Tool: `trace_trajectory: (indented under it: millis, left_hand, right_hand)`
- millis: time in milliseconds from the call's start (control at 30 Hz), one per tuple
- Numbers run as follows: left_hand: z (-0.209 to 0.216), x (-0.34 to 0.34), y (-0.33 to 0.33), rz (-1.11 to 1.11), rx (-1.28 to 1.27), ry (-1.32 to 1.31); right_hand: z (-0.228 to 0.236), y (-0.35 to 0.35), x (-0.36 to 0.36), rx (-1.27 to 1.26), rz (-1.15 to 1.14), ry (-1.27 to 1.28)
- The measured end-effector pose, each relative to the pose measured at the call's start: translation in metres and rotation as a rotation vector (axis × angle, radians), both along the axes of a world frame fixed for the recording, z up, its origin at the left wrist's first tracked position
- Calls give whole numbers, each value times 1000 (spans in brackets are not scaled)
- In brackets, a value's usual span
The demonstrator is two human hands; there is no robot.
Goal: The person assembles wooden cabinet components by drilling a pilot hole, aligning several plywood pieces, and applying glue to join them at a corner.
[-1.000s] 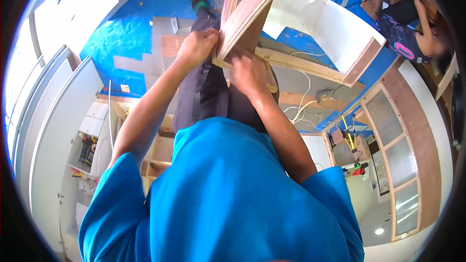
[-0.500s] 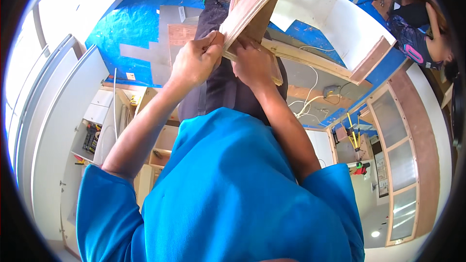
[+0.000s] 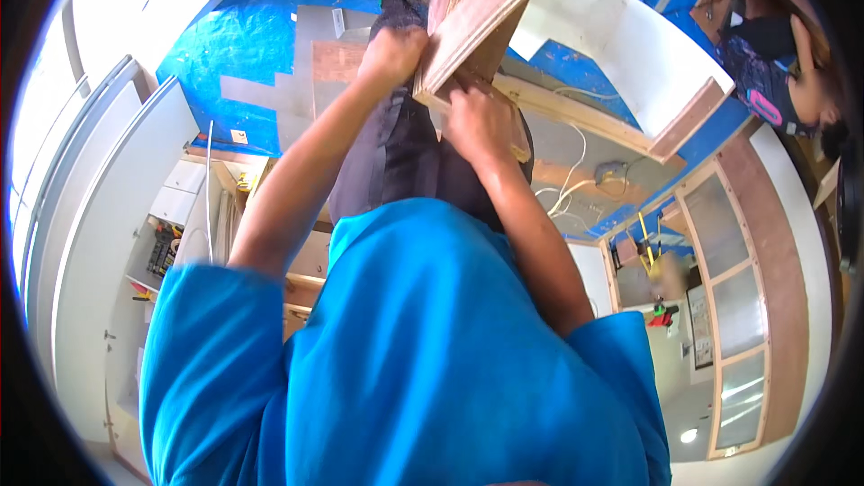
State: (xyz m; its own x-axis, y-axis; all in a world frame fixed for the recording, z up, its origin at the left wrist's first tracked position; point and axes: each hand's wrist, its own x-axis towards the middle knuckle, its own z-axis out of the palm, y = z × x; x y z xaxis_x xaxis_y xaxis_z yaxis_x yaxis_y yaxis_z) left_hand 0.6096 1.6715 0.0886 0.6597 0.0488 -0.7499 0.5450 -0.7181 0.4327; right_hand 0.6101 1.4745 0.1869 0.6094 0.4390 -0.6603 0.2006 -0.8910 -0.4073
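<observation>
Stretched forward, the left hand (image 3: 394,56) curled beside the plywood frame (image 3: 479,22) over dark trousers (image 3: 387,162); the right hand (image 3: 481,123) bent at its near end. Neither grip's closure was clear. A white panel (image 3: 655,58) lay to the right.

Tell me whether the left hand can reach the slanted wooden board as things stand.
Probably yes: the left hand is at the left edge of the slanted board, with nothing visible between them.

Wooden assembly (image 3: 479,27), its far end cut off by the upper edge. At its left, the left hand (image 3: 396,56) is blurred; below it, the right hand (image 3: 484,126) has indistinct fingertips; far lower right, a tan blur (image 3: 668,277) is unidentifiable.
</observation>
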Motion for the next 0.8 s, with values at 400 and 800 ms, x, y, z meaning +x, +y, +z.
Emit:
trace_trajectory:
  millis: [400,800]
  left_hand:
    - [-17,7,10,258,58,303]
    - [-19,3,11,217,64,378]
  right_hand:
    - [5,8,2,126,-19,-111]
    - [10,3,-7,-49,36,60]
